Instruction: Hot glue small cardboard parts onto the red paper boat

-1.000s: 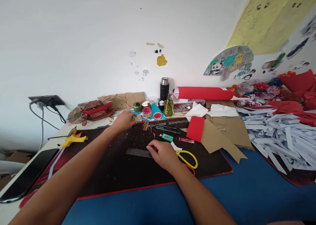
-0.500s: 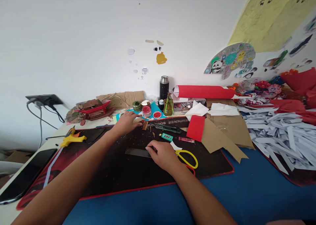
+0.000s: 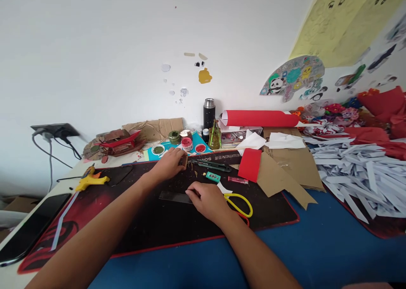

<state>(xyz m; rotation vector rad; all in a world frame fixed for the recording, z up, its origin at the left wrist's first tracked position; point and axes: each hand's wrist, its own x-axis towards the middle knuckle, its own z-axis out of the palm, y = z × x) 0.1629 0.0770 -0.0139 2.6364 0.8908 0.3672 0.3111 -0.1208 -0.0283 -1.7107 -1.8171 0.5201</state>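
Note:
My left hand (image 3: 171, 164) is at the back edge of the dark mat, its fingers closed on a small brown cardboard piece (image 3: 184, 159). My right hand (image 3: 207, 199) rests nearer the front, thumb and fingers pinched on the end of a dark see-through ruler (image 3: 174, 196) lying on the mat. Close to the left fingertips lies a dark green utility knife (image 3: 211, 165). Yellow-handled scissors (image 3: 240, 203) are partly hidden beneath my right wrist. Behind the right hand are a teal lighter (image 3: 213, 177) and a small pink-red tube (image 3: 237, 180).
Paint jars (image 3: 187, 143) and a black flask (image 3: 209, 114) stand at the back. Cardboard (image 3: 282, 179) and a red card (image 3: 250, 165) lie rightward, beside piled white paper strips (image 3: 364, 174). A yellow glue gun (image 3: 91, 180) and a phone (image 3: 34, 227) lie left.
My left hand has moved slightly right and down, and its spread fingers have closed on the small brown cardboard piece. My right hand stays at the ruler. The view has shifted a little.

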